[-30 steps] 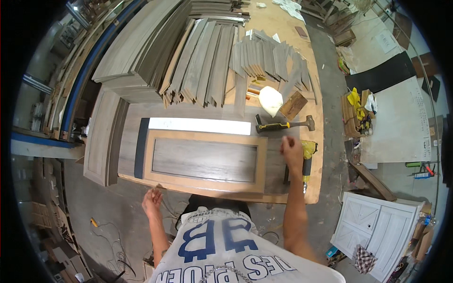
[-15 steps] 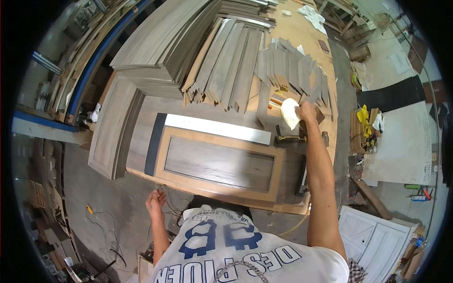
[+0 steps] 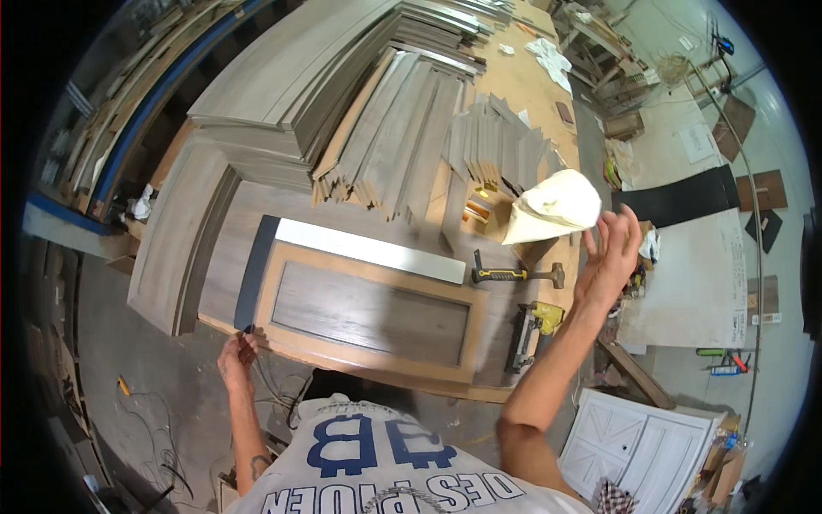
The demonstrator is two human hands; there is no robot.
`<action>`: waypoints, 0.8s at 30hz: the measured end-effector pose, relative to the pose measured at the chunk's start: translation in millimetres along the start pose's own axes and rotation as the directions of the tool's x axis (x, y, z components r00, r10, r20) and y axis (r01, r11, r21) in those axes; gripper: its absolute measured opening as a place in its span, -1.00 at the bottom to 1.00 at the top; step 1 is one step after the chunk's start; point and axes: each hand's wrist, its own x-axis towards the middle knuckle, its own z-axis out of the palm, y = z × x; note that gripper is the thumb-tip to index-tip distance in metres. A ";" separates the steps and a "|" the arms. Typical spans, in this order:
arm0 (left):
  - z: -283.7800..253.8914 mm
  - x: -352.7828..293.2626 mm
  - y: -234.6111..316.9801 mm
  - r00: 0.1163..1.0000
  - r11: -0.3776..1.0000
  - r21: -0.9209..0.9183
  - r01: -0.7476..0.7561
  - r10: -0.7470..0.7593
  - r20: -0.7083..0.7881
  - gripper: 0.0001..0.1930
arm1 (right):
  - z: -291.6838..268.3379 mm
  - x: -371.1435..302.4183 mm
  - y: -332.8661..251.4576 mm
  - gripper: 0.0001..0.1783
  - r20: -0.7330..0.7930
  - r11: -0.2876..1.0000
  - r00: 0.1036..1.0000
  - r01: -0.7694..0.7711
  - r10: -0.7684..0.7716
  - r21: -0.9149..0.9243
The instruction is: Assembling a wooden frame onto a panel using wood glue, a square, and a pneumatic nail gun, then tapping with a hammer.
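A cream cone-shaped bag (image 3: 552, 206) with a twisted, pointed end hangs above the right part of the workbench. My right hand (image 3: 610, 253) is at its broad end with fingers apart; whether they touch it I cannot tell. My left hand (image 3: 238, 351) is closed, fingers curled together at the bench's front edge, by the lower end of a dark strip (image 3: 257, 274). What it pinches, if anything, is too small to name. Between the hands lies a framed panel (image 3: 368, 313) with a tan border and grey wood-grain centre. A white strip (image 3: 368, 248) lies along its far side.
A yellow-and-black hammer (image 3: 518, 274) and a nail gun (image 3: 533, 334) lie right of the panel. Behind are bundles of grey wooden strips (image 3: 385, 137), an open box (image 3: 488, 216) and stacked grey boards (image 3: 282, 77). Framed panels (image 3: 175, 248) stand at the left.
The cream bag has come up off the bench area, looks larger, and my right hand's fingers have spread. My left hand has moved up to the bench edge. The view has shifted right.
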 end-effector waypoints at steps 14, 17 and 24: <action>-3.0 9.7 29.6 0.983 0.983 -0.123 -0.136 0.149 0.108 -0.71 | 130.3 -150.2 -45.7 -0.16 0.768 0.063 0.587 -0.803 0.256 0.592; -3.9 89.3 34.5 0.917 0.930 0.050 -0.365 0.350 0.191 -0.71 | 168.0 -207.7 -37.2 -0.16 0.829 0.206 0.552 -0.824 0.086 0.527; 20.0 223.9 7.7 0.626 0.278 0.629 -0.726 0.647 0.436 -0.63 | 222.3 -308.9 48.9 -0.23 0.938 -0.169 0.304 -0.929 0.165 0.330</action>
